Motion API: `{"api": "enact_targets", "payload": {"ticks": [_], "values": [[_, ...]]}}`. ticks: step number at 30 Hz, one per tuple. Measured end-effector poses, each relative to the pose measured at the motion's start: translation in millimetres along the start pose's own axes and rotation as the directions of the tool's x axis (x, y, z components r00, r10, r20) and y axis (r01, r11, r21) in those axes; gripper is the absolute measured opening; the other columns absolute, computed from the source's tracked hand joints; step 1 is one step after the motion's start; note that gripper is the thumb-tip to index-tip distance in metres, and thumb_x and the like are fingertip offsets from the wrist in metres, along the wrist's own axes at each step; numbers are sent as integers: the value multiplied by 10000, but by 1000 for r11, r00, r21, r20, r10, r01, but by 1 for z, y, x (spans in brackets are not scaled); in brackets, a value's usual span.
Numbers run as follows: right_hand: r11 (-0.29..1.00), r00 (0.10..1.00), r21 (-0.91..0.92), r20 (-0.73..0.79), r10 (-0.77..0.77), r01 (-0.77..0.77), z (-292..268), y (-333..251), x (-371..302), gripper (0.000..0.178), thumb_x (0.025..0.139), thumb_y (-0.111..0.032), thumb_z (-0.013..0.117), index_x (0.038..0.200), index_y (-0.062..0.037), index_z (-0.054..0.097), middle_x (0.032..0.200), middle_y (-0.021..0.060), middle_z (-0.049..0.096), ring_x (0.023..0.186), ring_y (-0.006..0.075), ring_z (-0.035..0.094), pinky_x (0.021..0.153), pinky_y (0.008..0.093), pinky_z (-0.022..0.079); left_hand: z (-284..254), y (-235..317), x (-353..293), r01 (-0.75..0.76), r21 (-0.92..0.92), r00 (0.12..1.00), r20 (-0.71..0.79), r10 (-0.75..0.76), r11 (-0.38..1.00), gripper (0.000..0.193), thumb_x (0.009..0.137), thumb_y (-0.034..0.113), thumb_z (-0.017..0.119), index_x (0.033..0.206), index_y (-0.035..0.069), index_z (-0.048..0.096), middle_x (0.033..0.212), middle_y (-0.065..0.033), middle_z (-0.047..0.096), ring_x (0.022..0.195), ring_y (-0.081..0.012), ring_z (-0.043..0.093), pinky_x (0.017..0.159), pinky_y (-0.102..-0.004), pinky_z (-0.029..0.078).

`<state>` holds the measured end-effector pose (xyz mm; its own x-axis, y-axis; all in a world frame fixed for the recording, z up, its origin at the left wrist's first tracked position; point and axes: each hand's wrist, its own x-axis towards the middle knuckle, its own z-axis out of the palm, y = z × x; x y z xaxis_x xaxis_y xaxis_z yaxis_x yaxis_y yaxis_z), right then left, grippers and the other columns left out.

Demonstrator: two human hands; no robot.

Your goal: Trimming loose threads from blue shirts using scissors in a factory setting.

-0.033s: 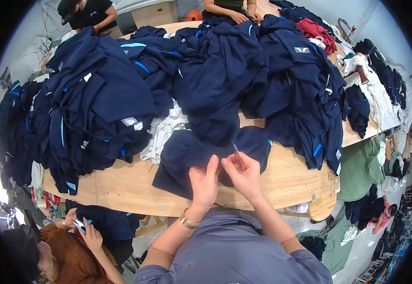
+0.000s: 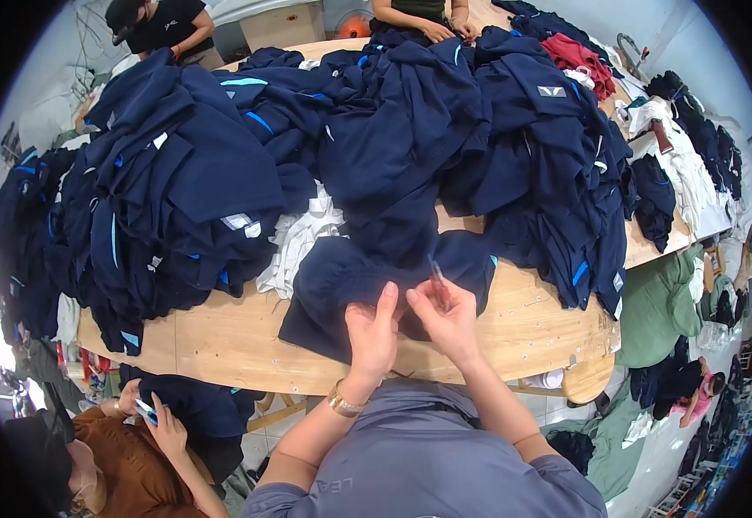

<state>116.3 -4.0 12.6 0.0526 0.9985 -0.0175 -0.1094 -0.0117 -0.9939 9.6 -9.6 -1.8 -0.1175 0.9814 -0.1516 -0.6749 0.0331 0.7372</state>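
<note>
In front of me a navy garment point(image 2: 328, 276) lies bunched at the near edge of the table. My left hand point(image 2: 372, 337) is closed on its near edge, with the thumb pointing up. Close beside it, my right hand point(image 2: 447, 326) grips a small red-handled tool point(image 2: 437, 281) with a thin pointed tip that sticks up and away from me. The right thumb and forefinger are pinched near the left thumb. Whether cloth or thread is between them is too small to tell. The fingers of both hands are partly hidden.
Large heaps of navy garments point(image 2: 203, 155) cover the wooden table point(image 2: 229, 345). White strips of cloth point(image 2: 303, 237) lie between heaps. A person in brown point(image 2: 126, 457) at my lower left holds a pale device. Two people work across the table; green cloth point(image 2: 661, 306) hangs at right.
The tool in my right hand has tilted slightly and shifted a little to the right. My left hand and the garment look the same.
</note>
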Motion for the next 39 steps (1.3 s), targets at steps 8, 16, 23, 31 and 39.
{"api": "enact_targets", "payload": {"ticks": [8,16,23,31,39], "values": [[993,924,92,380,37,-78,-27,-13,-9,141,825,-126,635,742,-34,567,640,-75,501,550,-9,397,486,154,291,9,18,8,241,-239,965,-49,-259,941,95,877,89,563,789,62,538,801,-3,572,777,-125,580,806,-383,520],[807,935,-477,114,-335,347,-23,6,-5,269,810,-247,649,729,-20,528,572,73,450,454,151,459,439,264,354,6,20,7,233,-218,971,-9,-241,948,108,893,144,538,865,62,603,882,-55,643,821,-156,628,785,-330,535],[456,813,-738,212,-542,497,-23,14,-1,301,730,-321,694,701,-65,538,624,51,509,465,218,507,426,299,369,6,20,5,219,-203,972,-45,-233,954,131,877,141,570,848,16,597,867,-73,634,802,-163,616,766,-324,513],[335,754,-771,271,-598,542,-24,10,2,318,709,-357,701,678,-89,532,588,24,470,423,188,444,408,285,325,4,16,2,103,-99,995,-2,-103,990,106,899,127,526,876,37,578,867,-59,630,778,-136,618,687,-287,526],[309,740,-775,283,-610,551,-22,3,4,311,705,-347,706,678,-91,532,586,21,466,423,185,437,410,285,324,9,18,-1,70,-83,997,-11,-71,994,115,895,105,533,847,11,579,851,-63,618,767,-140,606,695,-297,521]]}}
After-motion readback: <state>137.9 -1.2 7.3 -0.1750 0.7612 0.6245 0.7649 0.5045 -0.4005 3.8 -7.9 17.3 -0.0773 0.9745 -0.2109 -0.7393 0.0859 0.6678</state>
